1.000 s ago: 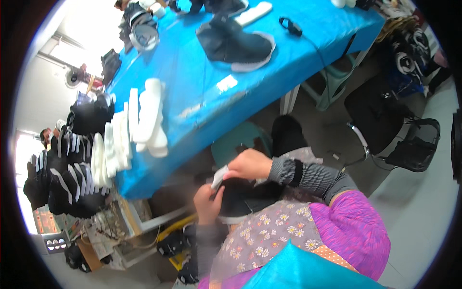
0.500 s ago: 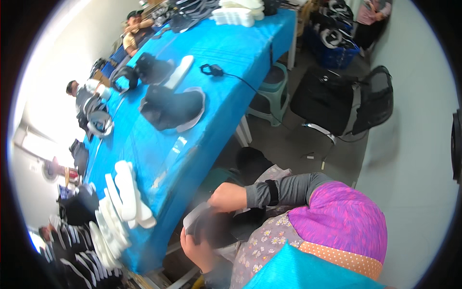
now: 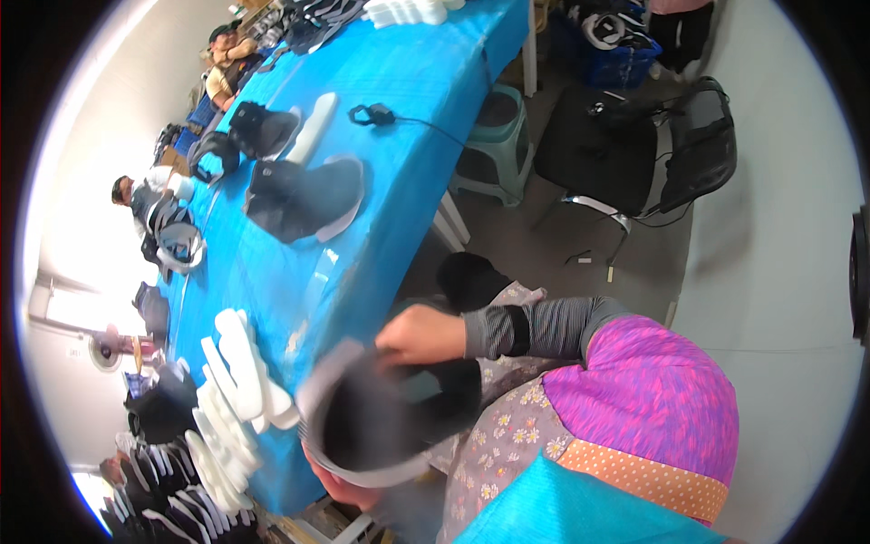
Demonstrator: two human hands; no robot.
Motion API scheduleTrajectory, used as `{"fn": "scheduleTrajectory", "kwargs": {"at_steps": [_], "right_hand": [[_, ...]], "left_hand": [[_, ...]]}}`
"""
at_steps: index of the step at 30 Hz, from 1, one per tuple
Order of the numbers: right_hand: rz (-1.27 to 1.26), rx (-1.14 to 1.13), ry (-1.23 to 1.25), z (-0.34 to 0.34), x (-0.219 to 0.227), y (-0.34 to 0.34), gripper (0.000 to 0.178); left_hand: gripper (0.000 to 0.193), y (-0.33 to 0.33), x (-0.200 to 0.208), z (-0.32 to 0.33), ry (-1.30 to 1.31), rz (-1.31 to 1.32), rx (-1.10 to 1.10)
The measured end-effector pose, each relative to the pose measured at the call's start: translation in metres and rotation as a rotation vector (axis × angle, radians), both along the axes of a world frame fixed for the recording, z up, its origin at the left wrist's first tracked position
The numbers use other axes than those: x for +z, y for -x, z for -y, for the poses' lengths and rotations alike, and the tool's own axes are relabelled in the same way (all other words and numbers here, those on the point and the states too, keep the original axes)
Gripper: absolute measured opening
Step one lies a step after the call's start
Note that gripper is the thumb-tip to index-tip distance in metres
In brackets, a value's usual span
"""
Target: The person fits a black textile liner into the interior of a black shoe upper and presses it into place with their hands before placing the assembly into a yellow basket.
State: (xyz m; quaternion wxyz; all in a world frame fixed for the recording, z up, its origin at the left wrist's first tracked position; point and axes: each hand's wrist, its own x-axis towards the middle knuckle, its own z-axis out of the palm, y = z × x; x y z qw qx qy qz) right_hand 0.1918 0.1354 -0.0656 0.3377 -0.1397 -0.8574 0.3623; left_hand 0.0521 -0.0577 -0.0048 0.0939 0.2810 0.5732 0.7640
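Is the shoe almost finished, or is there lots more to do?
Looks like lots more. Already done, it seems: one dark shoe with a white sole lies on the blue table. In hand: both hands, right hand on top and left hand underneath, hold a blurred black shoe upper. Left: a stack of loose white soles and a heap of black uppers wait at the table's near end.

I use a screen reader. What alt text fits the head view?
Two bare hands, right hand above and left hand below, hold a blurred black shoe upper beside a long blue table. White insoles and more black uppers lie on it.
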Motion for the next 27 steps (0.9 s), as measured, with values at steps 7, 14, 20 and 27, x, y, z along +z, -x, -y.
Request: {"fn": "scheduleTrajectory", "kwargs": {"at_steps": [7,14,20,27], "right_hand": [[-0.342,0.083,0.483,0.001,0.046,0.019,0.026],[-0.226,0.026,0.566,0.026,0.007,0.026,0.041],[-0.184,0.219,0.845,0.030,0.003,0.024,0.028],[-0.196,0.231,0.803,0.029,-0.012,0.036,0.027]], "left_hand": [[0.032,-0.001,-0.061,-0.010,0.445,-0.502,-0.146],[0.053,0.016,-0.077,-0.018,0.443,-1.195,-0.001],[0.047,0.013,-0.136,-0.005,0.129,0.137,-0.418],[0.051,0.007,-0.102,-0.017,0.345,-0.185,-0.139]]}}
